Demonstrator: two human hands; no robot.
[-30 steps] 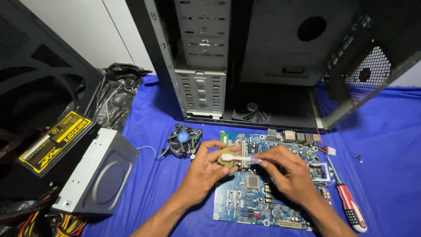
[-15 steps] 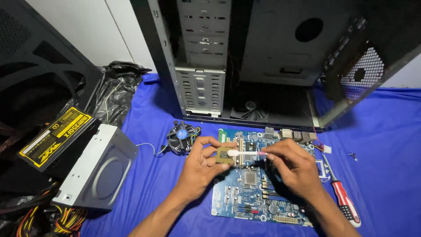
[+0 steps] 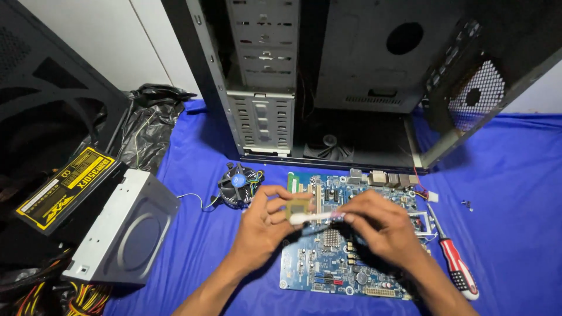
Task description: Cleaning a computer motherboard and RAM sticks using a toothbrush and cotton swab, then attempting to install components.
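Two hands meet — left hand (image 3: 266, 225) pinches chip (image 3: 298, 207), swab (image 3: 313, 217) touching.

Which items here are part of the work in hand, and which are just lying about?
In hand:
- processor chip, pinched in left hand
- cotton swab, held by right hand, tip on the chip
- motherboard beneath both hands

Lying about:
- cooler fan
- screwdriver
- optical drive
- power supply
- open case
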